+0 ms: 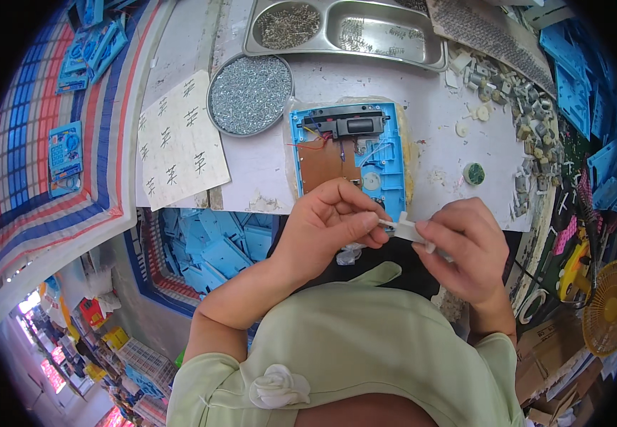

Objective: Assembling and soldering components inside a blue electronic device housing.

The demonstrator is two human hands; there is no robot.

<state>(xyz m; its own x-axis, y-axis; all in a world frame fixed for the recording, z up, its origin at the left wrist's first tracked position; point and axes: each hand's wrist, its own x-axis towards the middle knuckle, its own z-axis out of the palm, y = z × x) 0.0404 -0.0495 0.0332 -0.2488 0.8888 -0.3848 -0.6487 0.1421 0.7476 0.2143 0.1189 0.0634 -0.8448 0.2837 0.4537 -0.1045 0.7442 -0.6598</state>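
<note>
Here — both hands pinch one small white plastic part (409, 229).
Left hand (330, 224) grips its 9 o'clock end, right hand (461, 245) its 3 o'clock end — blue open casing (347, 153) lies at 12 o'clock.

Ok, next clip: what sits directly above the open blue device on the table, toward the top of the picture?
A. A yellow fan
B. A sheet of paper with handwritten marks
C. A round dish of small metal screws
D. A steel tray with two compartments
D: the steel two-compartment tray lies just beyond the open blue device; the round dish of screws sits to its left.
</note>
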